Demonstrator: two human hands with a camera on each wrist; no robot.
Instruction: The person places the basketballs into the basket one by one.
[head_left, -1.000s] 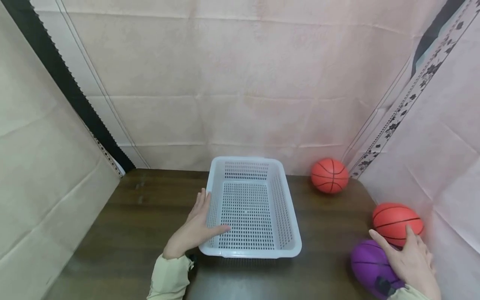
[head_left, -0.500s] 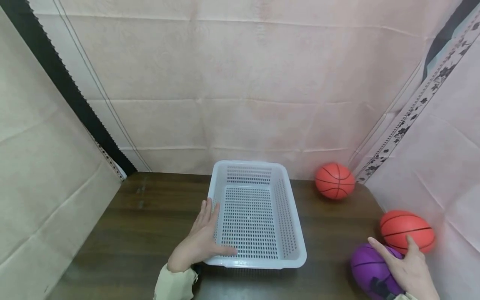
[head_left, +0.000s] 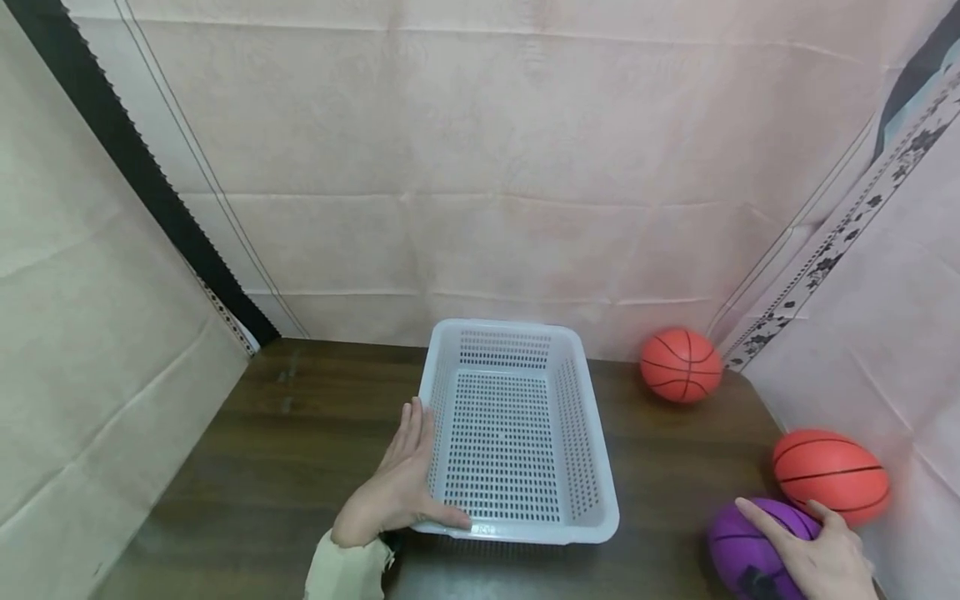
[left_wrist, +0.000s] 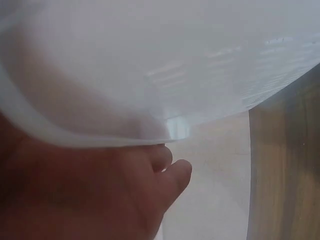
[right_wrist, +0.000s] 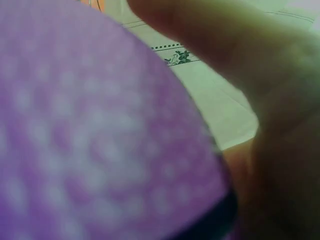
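Left grip and right grip, both spread wide.
The left touches the white basket at its rim; the right spans the purple ball, contact unclear from here.

Head view: soft, even light on the pale cloth; a dull sheen on the near table, faint shadows beneath the white basket and left of the purple ball. Left wrist view: hazy, low in contrast; glare whitens the white basket, left fingers in shade. Right wrist view: greenish cast; purple ball out of focus, highlights washed out, right fingers dark and blurred.
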